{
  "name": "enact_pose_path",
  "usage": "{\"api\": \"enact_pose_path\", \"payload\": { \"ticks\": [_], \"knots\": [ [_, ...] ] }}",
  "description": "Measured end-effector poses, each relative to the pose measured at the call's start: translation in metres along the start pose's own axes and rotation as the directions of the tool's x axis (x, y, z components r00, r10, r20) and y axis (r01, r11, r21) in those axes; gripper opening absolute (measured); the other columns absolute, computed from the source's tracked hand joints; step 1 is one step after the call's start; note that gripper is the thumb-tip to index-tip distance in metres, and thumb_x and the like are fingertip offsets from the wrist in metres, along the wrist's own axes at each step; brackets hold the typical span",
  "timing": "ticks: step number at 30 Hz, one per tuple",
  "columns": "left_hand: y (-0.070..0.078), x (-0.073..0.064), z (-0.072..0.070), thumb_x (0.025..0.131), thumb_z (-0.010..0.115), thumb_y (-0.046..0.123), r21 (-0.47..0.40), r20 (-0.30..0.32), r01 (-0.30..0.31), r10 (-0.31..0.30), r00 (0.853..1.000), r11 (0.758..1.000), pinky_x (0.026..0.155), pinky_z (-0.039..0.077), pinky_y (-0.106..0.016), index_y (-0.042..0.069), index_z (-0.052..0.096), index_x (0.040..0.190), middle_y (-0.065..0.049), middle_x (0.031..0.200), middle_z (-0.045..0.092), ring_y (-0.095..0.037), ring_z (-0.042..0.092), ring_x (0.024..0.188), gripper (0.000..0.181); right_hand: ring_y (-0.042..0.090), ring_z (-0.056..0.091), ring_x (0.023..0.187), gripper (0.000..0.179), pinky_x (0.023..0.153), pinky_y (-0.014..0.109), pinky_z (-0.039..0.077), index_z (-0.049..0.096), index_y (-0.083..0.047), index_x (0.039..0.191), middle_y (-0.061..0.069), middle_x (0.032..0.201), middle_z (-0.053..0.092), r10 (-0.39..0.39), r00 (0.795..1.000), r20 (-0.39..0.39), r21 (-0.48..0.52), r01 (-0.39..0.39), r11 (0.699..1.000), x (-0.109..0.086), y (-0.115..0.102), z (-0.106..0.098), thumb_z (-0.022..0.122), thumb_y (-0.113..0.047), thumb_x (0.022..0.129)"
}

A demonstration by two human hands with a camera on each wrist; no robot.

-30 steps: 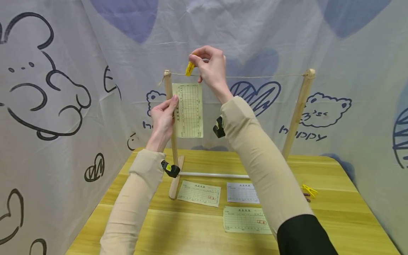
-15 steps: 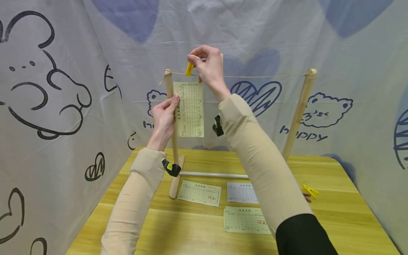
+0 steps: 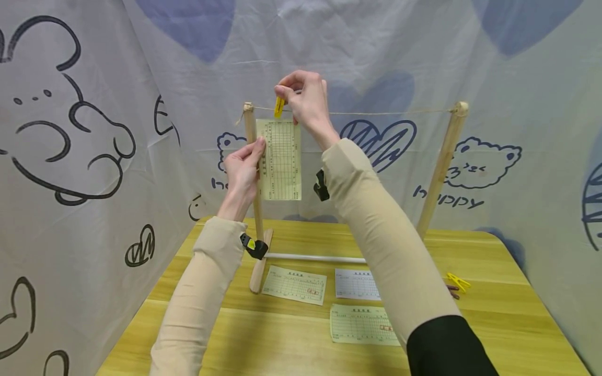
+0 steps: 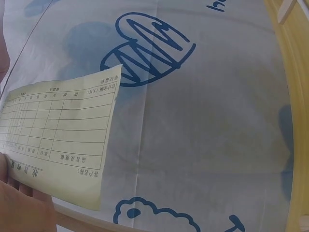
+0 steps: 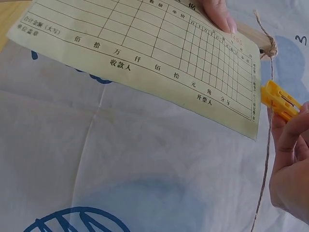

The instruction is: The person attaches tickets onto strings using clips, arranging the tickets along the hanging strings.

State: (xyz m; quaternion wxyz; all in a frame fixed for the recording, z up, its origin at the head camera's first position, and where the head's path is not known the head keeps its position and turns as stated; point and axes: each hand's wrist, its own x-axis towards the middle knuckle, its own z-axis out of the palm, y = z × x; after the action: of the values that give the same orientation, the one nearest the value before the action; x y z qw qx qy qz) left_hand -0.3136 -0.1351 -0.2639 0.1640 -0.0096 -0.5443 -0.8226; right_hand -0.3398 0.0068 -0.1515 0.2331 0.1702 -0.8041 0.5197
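Observation:
My left hand pinches a pale yellow printed receipt slip by its left edge, holding it upright just below the string. Above the slip's top edge, my right hand pinches a yellow clothespin, its nose pointing down. In the right wrist view the clothespin overlaps the string and its tip meets the slip's short edge. Printed columns of the slip face the left wrist camera, with fingers of the left hand at its corner.
A wooden post and another post carry the string; a white bar joins them low down. On the table lie a green slip, a white slip, another green slip and a yellow clothespin.
The left hand has raised the slip slightly, bringing its top edge closer to the string. The right hand has lowered the clothespin a little, so its tip reaches the slip's top edge.

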Motion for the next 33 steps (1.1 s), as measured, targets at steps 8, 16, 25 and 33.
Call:
{"api": "enact_pose_path", "payload": {
  "ticks": [8,16,25,33],
  "knots": [
    [0.0001,0.0003,0.0008,0.091,0.075,0.023,-0.006,0.000,0.007,-0.007,1.000,1.000,0.064,0.059,-0.019,0.015,0.078,0.093,0.001,0.085,0.074,-0.009,0.069,0.070,0.009,0.009,0.059,0.063,0.018,0.042,0.024,0.045,0.075,-0.007,0.105,0.010,0.099,0.076,0.001,1.000,0.025,-0.040,0.000,0.999,-0.0014,0.0014,-0.0005,0.070,-0.022,0.096],
    [0.0002,0.0005,0.0020,0.091,0.075,0.022,-0.001,-0.001,-0.009,0.009,1.000,1.000,0.064,0.059,-0.018,0.013,0.078,0.095,0.001,0.085,0.073,-0.009,0.068,0.070,0.010,0.010,0.054,0.057,0.019,0.043,0.024,0.045,0.075,-0.008,0.107,0.010,0.101,0.076,0.006,0.999,0.045,-0.066,-0.003,0.998,-0.0018,0.0038,-0.0017,0.069,-0.023,0.096],
    [0.0021,0.0002,0.0032,0.091,0.074,0.023,0.004,-0.010,-0.008,0.009,1.000,1.000,0.063,0.058,-0.018,0.011,0.078,0.099,0.001,0.084,0.073,-0.009,0.067,0.070,0.014,0.017,0.064,0.072,0.019,0.045,0.024,0.046,0.075,-0.008,0.107,0.009,0.103,0.077,0.017,0.997,0.069,-0.071,-0.012,0.997,-0.0020,0.0045,-0.0040,0.069,-0.022,0.097],
    [0.0024,0.0009,0.0032,0.091,0.074,0.021,-0.006,-0.006,-0.002,0.002,1.000,1.000,0.063,0.058,-0.017,0.011,0.077,0.100,0.001,0.084,0.073,-0.008,0.067,0.069,0.014,0.011,0.054,0.055,0.019,0.046,0.028,0.049,0.074,-0.008,0.108,0.009,0.103,0.077,0.045,0.993,0.108,-0.051,-0.040,0.998,-0.0027,0.0041,-0.0053,0.068,-0.023,0.097]
  ]
}}
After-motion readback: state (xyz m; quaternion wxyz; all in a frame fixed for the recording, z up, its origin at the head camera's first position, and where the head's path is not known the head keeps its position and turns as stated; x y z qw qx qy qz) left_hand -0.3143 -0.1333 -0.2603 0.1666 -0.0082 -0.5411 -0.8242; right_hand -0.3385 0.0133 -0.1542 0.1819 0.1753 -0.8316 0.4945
